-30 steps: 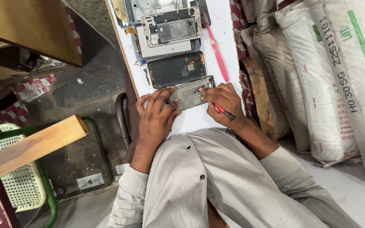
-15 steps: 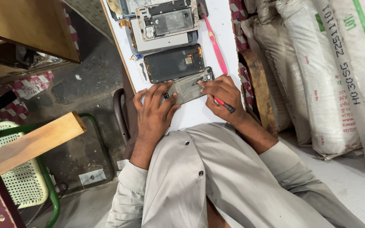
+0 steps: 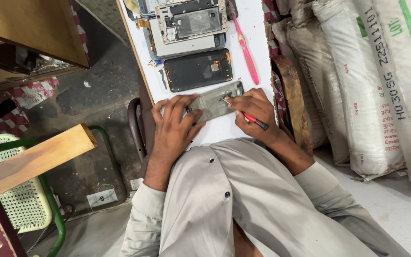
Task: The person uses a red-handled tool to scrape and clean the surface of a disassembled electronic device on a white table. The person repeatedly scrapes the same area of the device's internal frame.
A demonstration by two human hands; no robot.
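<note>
The left hand (image 3: pixel 174 124) pressed flat on a grey phone frame (image 3: pixel 215 101) lying on the white bench (image 3: pixel 258 28). The right hand (image 3: pixel 253 110) gripped a red screwdriver (image 3: pixel 253 120), tip on the frame. A dark phone panel (image 3: pixel 198 70) lay just beyond.

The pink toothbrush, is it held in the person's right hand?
No, the pink toothbrush lies alone on the white table; the right hand holds a red screwdriver.

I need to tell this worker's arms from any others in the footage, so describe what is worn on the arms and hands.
Both arms wear loose, light grey sleeves of a buttoned shirt, pushed up so the forearms are bare. The left hand and right hand are bare: no gloves, and no rings, watch or bracelet show. The cloth is plain, with no pattern or markings; small dark buttons dot the shirt front.
</note>
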